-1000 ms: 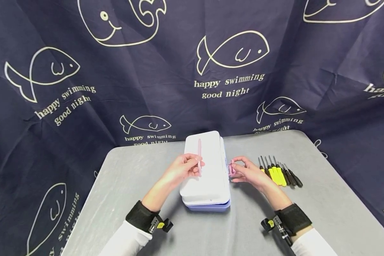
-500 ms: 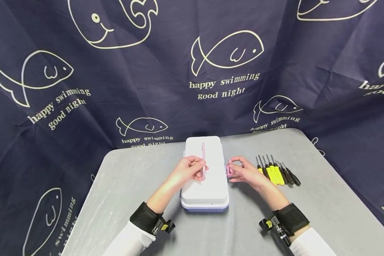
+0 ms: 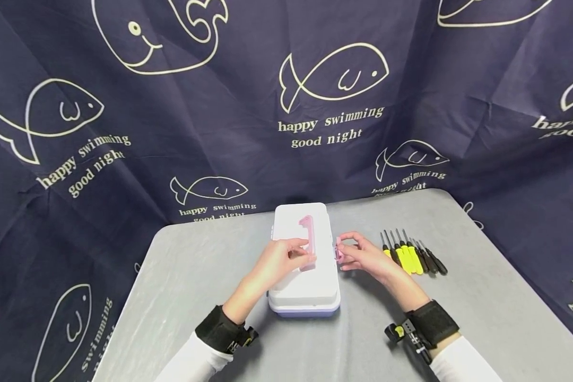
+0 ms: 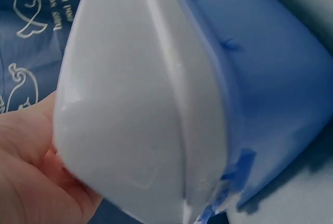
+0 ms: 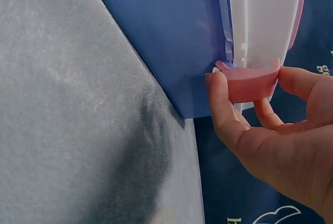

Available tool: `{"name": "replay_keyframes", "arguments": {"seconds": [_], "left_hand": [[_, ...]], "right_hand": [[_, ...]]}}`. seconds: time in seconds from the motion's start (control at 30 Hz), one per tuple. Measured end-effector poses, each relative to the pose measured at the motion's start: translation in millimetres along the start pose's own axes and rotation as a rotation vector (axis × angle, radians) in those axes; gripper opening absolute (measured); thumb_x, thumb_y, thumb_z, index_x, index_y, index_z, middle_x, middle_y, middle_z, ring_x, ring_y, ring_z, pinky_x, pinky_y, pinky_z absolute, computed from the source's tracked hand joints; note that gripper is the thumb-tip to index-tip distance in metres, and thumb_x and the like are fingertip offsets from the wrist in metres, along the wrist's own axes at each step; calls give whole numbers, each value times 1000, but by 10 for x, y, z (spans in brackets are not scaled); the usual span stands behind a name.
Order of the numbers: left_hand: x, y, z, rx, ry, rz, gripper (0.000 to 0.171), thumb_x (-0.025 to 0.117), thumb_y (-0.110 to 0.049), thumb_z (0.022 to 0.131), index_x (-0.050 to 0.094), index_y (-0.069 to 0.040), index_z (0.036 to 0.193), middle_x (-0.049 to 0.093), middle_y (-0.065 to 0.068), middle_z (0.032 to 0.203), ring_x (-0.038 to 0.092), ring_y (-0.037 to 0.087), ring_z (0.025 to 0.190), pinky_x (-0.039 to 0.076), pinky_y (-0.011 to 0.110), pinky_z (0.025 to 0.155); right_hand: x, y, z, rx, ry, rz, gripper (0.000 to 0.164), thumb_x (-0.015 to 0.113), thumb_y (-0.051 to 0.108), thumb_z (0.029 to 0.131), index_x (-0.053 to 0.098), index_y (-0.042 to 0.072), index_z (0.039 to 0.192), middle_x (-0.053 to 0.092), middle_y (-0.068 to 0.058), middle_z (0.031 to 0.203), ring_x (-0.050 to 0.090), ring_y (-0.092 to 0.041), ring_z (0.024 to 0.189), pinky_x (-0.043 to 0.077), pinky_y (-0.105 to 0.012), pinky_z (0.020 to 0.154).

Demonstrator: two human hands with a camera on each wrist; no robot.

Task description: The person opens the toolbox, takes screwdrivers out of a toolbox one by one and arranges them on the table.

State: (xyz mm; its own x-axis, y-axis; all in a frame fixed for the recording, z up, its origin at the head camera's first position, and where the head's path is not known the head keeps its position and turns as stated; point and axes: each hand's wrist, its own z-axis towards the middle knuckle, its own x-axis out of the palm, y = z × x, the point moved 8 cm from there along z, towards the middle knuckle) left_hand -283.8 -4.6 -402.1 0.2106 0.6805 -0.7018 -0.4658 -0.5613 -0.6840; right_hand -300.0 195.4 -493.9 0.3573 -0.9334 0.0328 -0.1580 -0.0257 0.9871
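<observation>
A storage box with a white lid (image 3: pixel 303 289) and a blue base (image 3: pixel 305 314) stands lengthwise on the table. On the lid is a pink carry handle (image 3: pixel 310 228), tipped over to the right. My left hand (image 3: pixel 281 260) pinches the handle near its front end; the left wrist view shows that hand (image 4: pixel 31 166) behind the lid. A pink latch (image 5: pixel 252 84) sticks out from the box's right side at the lid seam. Thumb and fingers of my right hand (image 3: pixel 363 254) pinch this latch at its edges. The lid sits down along the front of the base.
Several screwdrivers (image 3: pixel 413 257) with yellow or black handles lie in a row right of the right hand. The grey table (image 3: pixel 196 254) ends at a dark blue curtain (image 3: pixel 248 106) with fish drawings.
The lid's front end has come down onto the base, where a gap showed before. The handle has tipped from upright to the right, and the left hand has shifted slightly right.
</observation>
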Motion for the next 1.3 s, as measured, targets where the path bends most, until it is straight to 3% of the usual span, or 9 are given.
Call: {"name": "replay_keyframes", "arguments": {"seconds": [0.27, 0.4, 0.5, 0.6, 0.87, 1.17, 1.3], "left_hand": [[43, -110, -29, 93, -51, 163, 24, 83, -25, 89, 80, -10, 107, 73, -2, 88, 63, 10, 77, 53, 27, 71], [84, -144, -73, 148, -33, 240, 24, 80, -27, 93, 81, -11, 111, 73, -2, 95, 67, 12, 84, 55, 30, 74], [110, -172, -104, 200, -17, 259, 24, 77, -25, 96, 80, -12, 116, 74, 0, 101, 69, 15, 91, 57, 33, 79], [111, -175, -116, 228, -15, 222, 22, 77, -21, 95, 80, -9, 114, 75, 2, 103, 70, 17, 94, 58, 33, 82], [58, -79, -114, 201, -24, 100, 29, 82, -13, 91, 76, -2, 118, 70, 12, 116, 62, 15, 80, 55, 24, 74], [1, 50, -119, 74, -27, 15, 42, 83, -15, 89, 72, -1, 127, 61, 24, 139, 59, 9, 73, 52, 23, 70], [-8, 63, -117, 68, -33, -17, 39, 82, -12, 90, 72, -1, 126, 61, 25, 141, 58, 7, 72, 51, 22, 69]], "right_hand": [[32, 59, 56, -5, -11, -50, 47, 59, 17, 106, 37, -5, 142, 68, -15, 105, 71, -21, 91, 61, -35, 82], [59, 59, 67, -2, -6, -69, 46, 59, 17, 106, 38, -5, 140, 67, -15, 102, 71, -19, 89, 62, -35, 80], [64, 58, 55, 1, -9, -79, 45, 58, 16, 106, 39, -5, 140, 67, -14, 100, 70, -19, 88, 62, -35, 79], [64, 69, 40, 0, -15, -97, 45, 59, 16, 106, 39, -6, 140, 67, -14, 100, 71, -21, 88, 62, -36, 79], [79, 130, 72, -3, -61, -184, 44, 63, 16, 103, 43, -8, 133, 67, -15, 95, 70, -28, 88, 62, -42, 79], [127, 92, 98, 5, -66, -245, 37, 62, 8, 102, 45, -13, 127, 69, -16, 89, 69, -22, 78, 63, -43, 72], [102, 62, 104, -2, -88, -228, 35, 62, 6, 101, 48, -15, 125, 69, -17, 94, 70, -18, 81, 63, -46, 81]]}}
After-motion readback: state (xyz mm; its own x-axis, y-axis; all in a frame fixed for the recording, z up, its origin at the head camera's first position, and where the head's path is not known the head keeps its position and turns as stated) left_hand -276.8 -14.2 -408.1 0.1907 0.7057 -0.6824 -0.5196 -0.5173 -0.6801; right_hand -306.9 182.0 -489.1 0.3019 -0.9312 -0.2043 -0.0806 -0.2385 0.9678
